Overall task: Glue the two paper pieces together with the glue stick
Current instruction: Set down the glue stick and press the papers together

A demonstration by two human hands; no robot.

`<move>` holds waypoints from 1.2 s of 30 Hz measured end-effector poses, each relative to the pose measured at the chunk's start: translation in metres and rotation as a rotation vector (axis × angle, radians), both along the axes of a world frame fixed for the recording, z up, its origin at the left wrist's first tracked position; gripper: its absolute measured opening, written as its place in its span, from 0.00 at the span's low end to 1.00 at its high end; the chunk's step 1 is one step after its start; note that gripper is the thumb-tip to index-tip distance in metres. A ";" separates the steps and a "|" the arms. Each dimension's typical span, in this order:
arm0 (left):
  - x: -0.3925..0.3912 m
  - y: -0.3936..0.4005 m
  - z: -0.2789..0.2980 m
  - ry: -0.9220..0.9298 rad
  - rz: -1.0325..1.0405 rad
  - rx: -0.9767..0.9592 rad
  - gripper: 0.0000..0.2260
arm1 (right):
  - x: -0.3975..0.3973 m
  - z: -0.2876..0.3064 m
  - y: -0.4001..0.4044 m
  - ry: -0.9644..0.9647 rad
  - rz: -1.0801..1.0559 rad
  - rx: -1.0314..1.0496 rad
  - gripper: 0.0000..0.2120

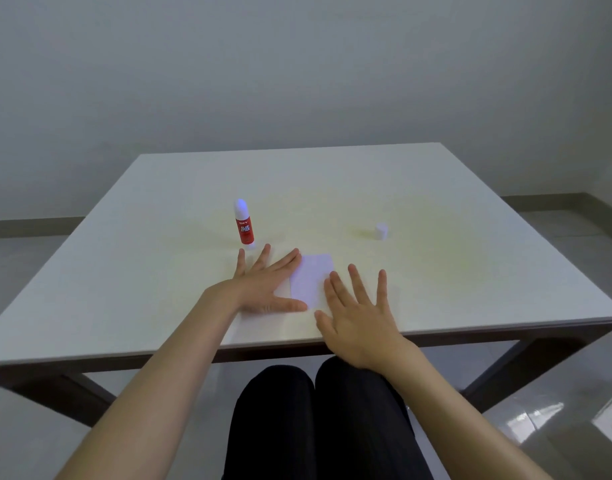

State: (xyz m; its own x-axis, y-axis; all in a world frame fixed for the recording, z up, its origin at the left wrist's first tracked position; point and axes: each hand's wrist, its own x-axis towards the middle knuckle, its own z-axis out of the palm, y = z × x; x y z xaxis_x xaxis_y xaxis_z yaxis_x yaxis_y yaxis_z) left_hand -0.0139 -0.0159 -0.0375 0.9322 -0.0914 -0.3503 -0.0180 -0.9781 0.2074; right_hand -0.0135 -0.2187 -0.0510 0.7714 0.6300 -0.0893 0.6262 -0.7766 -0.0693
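Left hand [266, 287] and right hand [358, 311] lie splayed flat, flanking the paper [313, 280]; uncapped glue stick [243, 223] stands at 11 o'clock, nearer the left.

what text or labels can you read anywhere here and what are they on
"GLUE STICK": white letters on the red label of the upright glue stick.
A short brand word above it on the same label: too blurred to read.
The paper, the small white cap and the table: no visible text.
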 end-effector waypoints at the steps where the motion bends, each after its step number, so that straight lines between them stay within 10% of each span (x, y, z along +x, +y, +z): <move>1: 0.000 0.000 -0.001 -0.008 0.001 -0.005 0.43 | -0.001 -0.001 0.008 0.031 0.039 0.026 0.30; 36: 0.003 0.005 -0.008 -0.022 0.012 -0.092 0.47 | 0.000 -0.019 0.009 -0.011 0.148 0.129 0.40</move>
State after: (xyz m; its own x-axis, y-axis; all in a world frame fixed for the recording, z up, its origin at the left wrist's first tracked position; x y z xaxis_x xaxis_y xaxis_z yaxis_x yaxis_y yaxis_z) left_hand -0.0107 -0.0113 -0.0460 0.9409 -0.1106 -0.3201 -0.0116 -0.9552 0.2958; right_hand -0.0135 -0.2099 -0.0701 0.6697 0.7426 0.0079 0.7345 -0.6608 -0.1545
